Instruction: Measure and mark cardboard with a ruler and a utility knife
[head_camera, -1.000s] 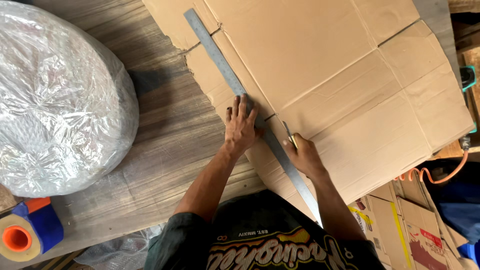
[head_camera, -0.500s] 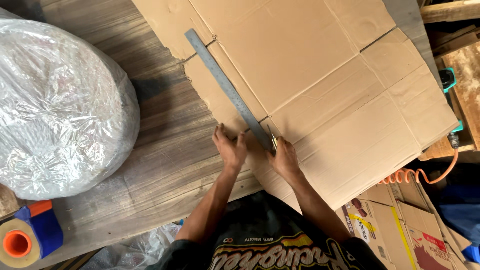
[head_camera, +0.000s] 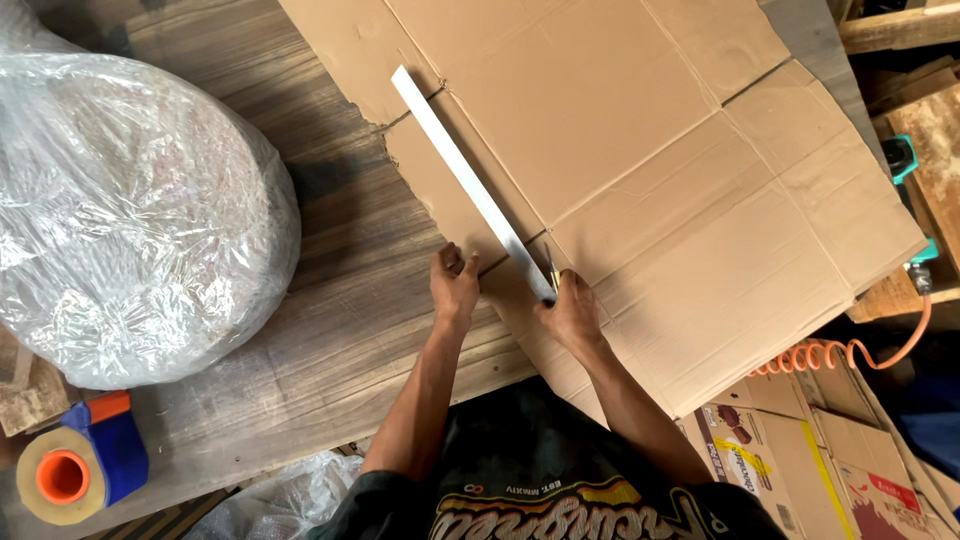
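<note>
Cardboard sheet (head_camera: 640, 180) under left hand (head_camera: 455, 285), right hand (head_camera: 572, 315) grip closed on cutter (head_camera: 550, 270), ruler (head_camera: 470, 180)

Plain brown cardboard (head_camera: 640, 170) carried a pale silver-grey ruler (head_camera: 465, 180). Left of the cardboard, the desk (head_camera: 340, 300) showed dark streaked woodgrain, a clear-wrapped whitish bundle (head_camera: 130, 210), and blue-and-orange tape (head_camera: 75, 470).

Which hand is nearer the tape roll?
Left. The left hand sits on the cardboard's edge, on the side toward the tape roll; the right hand is farther, at the ruler's near end.
</note>
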